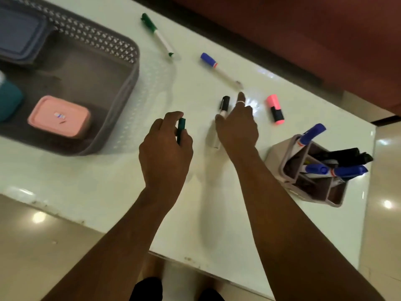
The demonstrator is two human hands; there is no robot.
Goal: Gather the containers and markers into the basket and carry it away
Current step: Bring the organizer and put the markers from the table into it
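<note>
A grey basket [121, 101] stands at the left of the white table. Inside it lie a pink container [59, 117], a blue-grey container [20, 33] and a teal container [8, 101]. My left hand [165, 148] is closed around a dark green marker [181, 129] beside the basket. My right hand [236, 124] reaches forward with fingers spread, its thumb touching a black-capped marker [224, 105]. Loose on the table lie a green marker [157, 34], a blue marker [219, 69] and a pink highlighter [275, 108].
A pale divided pen holder [288, 161] at the right holds several blue and black markers. The white table [108, 181] ends near me and at the right over a glossy tiled floor. A dark red surface lies beyond the far edge.
</note>
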